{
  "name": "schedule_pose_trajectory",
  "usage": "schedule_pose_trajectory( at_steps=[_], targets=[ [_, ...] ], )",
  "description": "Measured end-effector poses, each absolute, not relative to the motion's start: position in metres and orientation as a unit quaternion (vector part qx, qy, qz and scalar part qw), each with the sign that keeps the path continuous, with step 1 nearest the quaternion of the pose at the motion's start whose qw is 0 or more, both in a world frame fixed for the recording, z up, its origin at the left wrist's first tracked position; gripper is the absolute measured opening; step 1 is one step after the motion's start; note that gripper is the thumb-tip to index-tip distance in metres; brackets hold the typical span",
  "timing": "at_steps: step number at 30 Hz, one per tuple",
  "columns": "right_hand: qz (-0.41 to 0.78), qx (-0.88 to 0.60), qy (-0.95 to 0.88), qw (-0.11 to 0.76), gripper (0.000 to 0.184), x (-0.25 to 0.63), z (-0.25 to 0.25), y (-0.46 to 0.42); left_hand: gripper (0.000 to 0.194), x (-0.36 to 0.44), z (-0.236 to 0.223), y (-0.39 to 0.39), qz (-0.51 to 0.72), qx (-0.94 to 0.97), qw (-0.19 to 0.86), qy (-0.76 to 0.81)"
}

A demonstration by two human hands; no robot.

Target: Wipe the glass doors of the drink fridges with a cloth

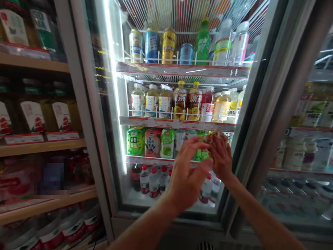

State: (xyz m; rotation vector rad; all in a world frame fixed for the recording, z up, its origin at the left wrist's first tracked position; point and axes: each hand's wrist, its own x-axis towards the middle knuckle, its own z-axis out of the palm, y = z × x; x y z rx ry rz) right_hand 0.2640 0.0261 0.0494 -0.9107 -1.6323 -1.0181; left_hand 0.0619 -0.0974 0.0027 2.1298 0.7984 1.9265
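Observation:
My left hand (191, 172) is raised in front of the lit drinks fridge, slightly blurred. Its fingers and thumb are spread apart with nothing seen between them. Close by on its right is my right hand (220, 156), back toward me. A mottled brownish patch overlaps its fingertips, so their shape and anything in them cannot be made out. Behind the hands, partly covered, stand green bottles (201, 152) on the third shelf. To their left are a green-labelled bottle (168, 143), a pink-labelled bottle (152, 143) and another green one (135, 141).
Cans (169, 45) and a green bottle (203, 41) stand on the top shelf, tea bottles (180, 100) below. Red-capped bottles (154, 182) line the bottom. A metal door frame (281, 104) rises on the right. Wooden shelves (41, 147) with bottles are at left.

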Motion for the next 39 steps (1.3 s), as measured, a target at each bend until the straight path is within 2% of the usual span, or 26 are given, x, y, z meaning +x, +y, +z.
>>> schedule_pose_trajectory(
  at_steps=[2,4,8,10,14,19,21,27,34,39],
  targets=[
    [-0.453,-0.381,-0.632,0.5,0.05,0.268,0.052,0.025,0.031,0.062,0.064,-0.053,0.625,0.701,-0.023,0.342],
    [-0.473,-0.379,-0.63,0.485,0.055,0.269,0.04,0.02,0.033,0.061,0.089,-0.025,0.601,0.704,-0.13,0.354],
    [-0.483,-0.348,-0.687,0.416,0.06,0.274,0.016,0.015,0.042,0.055,0.062,-0.004,0.508,0.738,-0.245,0.371],
    [-0.487,-0.362,-0.662,0.44,0.06,0.283,0.025,0.018,0.046,0.052,0.045,0.0,0.475,0.745,-0.269,0.382],
    [-0.48,-0.409,-0.57,0.526,0.06,0.3,0.046,0.026,0.05,0.051,0.039,0.006,0.451,0.745,-0.29,0.397],
    [-0.469,-0.415,-0.61,0.486,0.059,0.303,-0.011,0.018,0.051,0.052,0.042,0.01,0.445,0.747,-0.298,0.394],
    [-0.467,-0.421,-0.615,0.476,0.06,0.302,-0.018,0.016,0.05,0.052,0.041,0.01,0.447,0.747,-0.296,0.393],
    [-0.433,-0.423,-0.57,0.555,0.059,0.297,0.043,0.023,0.048,0.054,0.039,0.01,0.454,0.747,-0.287,0.393],
    [-0.436,-0.423,-0.603,0.517,0.06,0.292,0.018,0.019,0.056,0.052,0.053,0.009,0.487,0.731,-0.299,0.374],
    [-0.418,-0.403,-0.551,0.6,0.057,0.303,0.077,0.027,0.059,0.048,0.084,0.018,0.517,0.707,-0.307,0.374]
  ],
)
